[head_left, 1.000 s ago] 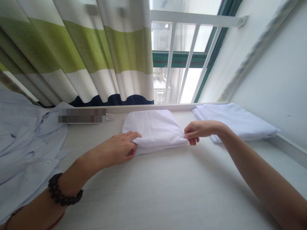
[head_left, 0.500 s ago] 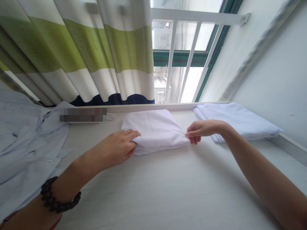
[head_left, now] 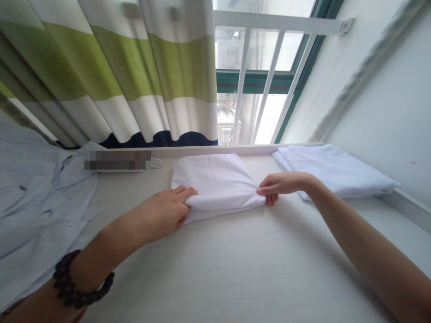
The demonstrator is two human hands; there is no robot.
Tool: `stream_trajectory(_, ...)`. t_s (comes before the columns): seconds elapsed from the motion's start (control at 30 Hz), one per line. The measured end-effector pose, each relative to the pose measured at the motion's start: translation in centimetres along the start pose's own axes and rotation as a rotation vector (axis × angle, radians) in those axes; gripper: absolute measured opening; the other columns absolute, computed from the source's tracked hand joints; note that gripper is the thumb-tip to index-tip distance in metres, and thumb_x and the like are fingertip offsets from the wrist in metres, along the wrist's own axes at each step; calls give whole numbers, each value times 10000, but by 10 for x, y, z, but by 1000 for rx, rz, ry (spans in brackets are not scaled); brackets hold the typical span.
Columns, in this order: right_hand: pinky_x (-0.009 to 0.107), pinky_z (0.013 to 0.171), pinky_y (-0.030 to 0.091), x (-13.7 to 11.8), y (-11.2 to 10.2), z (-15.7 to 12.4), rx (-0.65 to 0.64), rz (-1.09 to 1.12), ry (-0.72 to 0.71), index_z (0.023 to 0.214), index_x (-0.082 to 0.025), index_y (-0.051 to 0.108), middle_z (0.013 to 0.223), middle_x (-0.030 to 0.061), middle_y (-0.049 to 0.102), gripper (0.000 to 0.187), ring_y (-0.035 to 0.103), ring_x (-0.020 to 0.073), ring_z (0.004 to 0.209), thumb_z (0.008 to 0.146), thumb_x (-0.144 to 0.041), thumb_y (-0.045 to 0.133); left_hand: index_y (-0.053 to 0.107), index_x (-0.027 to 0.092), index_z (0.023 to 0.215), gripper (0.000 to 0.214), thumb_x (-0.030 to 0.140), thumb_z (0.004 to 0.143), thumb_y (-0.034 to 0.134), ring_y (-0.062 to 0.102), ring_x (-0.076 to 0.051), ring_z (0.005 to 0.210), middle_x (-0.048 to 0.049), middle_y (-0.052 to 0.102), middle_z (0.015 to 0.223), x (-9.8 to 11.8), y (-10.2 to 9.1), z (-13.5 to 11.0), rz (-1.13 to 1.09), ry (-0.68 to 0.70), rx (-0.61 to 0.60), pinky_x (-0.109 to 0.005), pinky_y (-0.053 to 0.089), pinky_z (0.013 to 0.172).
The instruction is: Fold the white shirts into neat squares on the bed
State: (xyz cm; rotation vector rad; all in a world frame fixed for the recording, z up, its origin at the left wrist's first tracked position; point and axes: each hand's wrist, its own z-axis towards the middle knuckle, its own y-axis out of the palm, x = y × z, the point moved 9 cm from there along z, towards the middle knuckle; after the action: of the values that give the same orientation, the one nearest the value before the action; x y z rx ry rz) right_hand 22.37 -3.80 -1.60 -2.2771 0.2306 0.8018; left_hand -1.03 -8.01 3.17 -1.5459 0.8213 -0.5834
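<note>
A folded white cloth garment (head_left: 215, 179) lies on the pale table (head_left: 215, 269), close to its back edge. My left hand (head_left: 171, 206) is closed on the garment's near left corner, thumb and fingers pinching the fold. At the near right corner my right hand (head_left: 274, 186) pinches the fabric, drawing creases toward the fingertips. Between both hands the front edge forms a thick rolled fold, with a lower layer showing beneath it. The garment's exact kind cannot be made out. A dark bead bracelet (head_left: 76, 287) circles my left wrist.
Another folded white cloth stack (head_left: 336, 170) sits at the back right by the wall. Loose white garments (head_left: 40, 197) are heaped at the left. A blurred-out box-like item (head_left: 117, 161) with a small white loop stands near the curtain (head_left: 134, 67). White railings (head_left: 269, 85) front the window.
My left hand has shifted slightly toward me, and the front fold has spread a little. My right hand's pinch has moved slightly left on the same corner.
</note>
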Motion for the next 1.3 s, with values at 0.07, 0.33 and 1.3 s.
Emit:
stream_trajectory(0.07, 302, 748, 481, 1, -4, 1, 46, 9, 10, 764, -151, 637, 827, 94, 717, 557, 656, 204, 781, 793, -686, 487, 640, 199, 786, 121, 215, 837, 531, 572, -221, 1017, -42, 524, 1282, 1, -5, -2, -67, 3, 19, -359, 452, 901)
stream_trajectory(0.33, 290, 712, 439, -19, -11, 3, 186, -68, -66, 665, -189, 521, 677, 34, 661, 484, 609, 170, 679, 832, -636, 443, 524, 206, 974, 133, 217, 844, 550, 573, -173, 809, -20, 603, 975, -4, -26, 0, -154, 21, 171, -282, 410, 717)
stream_trajectory(1.3, 421, 1156, 182, -77, 37, 25, 646, -508, -183, 1448, -87, 363, 1530, 149, 286, 698, 232, 285, 1419, 961, -560, 201, 313, 185, 1474, 674, 589, 948, 190, 195, -294, 1429, -102, 232, 1556, -39, 42, 13, -236, -356, -16, -494, 181, 1136)
